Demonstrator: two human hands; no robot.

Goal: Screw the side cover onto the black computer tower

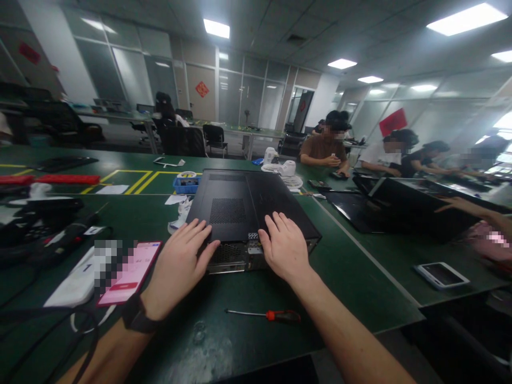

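Note:
A black computer case [236,186] lies flat on the green table before me, its perforated vent panel facing up and a metal-edged end toward me. My left hand [182,261] rests at its near left corner, fingers stretched out and thumb apart. On the near edge, right of the middle, my right hand [285,246] lies with its fingers flat on the top panel. Neither hand is wrapped round anything. Between my forearms, on the tabletop, is a screwdriver [276,316] with a red and black handle, its shaft pointing left.
Left of me are a pink-screened phone [132,272], a white box-like device [82,277], a black power tool [68,237] and cables. Behind the case sit a blue tray [187,184] and small white fans [287,170]. At right, another person's hand [460,205] touches a second black case [420,208].

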